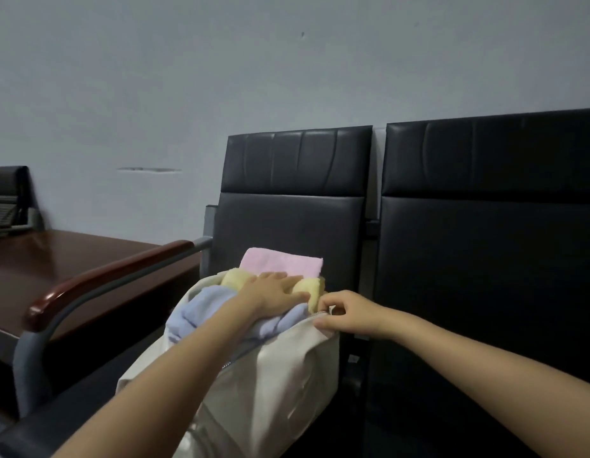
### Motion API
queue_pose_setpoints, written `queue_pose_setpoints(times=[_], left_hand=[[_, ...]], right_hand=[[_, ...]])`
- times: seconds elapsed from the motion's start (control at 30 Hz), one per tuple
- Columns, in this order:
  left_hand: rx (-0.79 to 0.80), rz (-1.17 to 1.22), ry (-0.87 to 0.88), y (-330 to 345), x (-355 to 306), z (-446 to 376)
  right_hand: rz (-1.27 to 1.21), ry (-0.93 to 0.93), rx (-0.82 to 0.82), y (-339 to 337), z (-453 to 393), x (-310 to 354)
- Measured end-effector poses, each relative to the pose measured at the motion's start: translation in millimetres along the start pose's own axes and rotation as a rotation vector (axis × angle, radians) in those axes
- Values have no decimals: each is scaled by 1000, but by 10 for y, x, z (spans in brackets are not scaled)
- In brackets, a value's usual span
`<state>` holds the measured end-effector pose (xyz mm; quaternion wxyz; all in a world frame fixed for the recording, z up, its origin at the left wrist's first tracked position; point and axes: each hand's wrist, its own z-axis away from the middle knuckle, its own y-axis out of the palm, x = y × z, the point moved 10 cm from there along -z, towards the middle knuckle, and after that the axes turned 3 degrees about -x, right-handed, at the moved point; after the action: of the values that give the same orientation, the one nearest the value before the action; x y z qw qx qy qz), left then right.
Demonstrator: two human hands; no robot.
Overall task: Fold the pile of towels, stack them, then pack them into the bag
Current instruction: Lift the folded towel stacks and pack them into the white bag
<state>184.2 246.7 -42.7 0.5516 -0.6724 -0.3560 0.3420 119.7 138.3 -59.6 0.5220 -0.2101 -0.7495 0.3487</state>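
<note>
A: Where is the bag (274, 368) found?
B: On a chair (287, 223), towels (282, 264) bulging out at 12 o'clock.
A: And the hands?
B: Towels are pressed by the left hand (274, 290), fingers flat together; the zipper (321, 313) is pinched by the right hand (348, 312).

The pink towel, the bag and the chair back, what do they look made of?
Pink towel: soft terry cloth, by its fuzzy matte nap. Bag: smooth off-white woven fabric, slightly shiny, creased. Chair back: black leather or imitation, by its sheen and stitched panels.

Folded towels (281, 266) – crammed in bag (280, 365).
</note>
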Motion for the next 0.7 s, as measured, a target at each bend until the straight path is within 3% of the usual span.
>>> queue_pose_setpoints(times=[0.33, 0.47, 0.6, 0.7], left_hand=[[226, -201, -4, 182, 71, 114], [174, 91, -65, 139, 129, -46], [2, 23, -35, -45, 77, -290], [-154, -27, -2, -144, 20, -439]], right_hand=[[-121, -147, -205, -405, -87, 550], [121, 100, -310, -341, -143, 95], [200, 468, -266, -208, -156, -355], [161, 535, -256, -131, -180, -513]])
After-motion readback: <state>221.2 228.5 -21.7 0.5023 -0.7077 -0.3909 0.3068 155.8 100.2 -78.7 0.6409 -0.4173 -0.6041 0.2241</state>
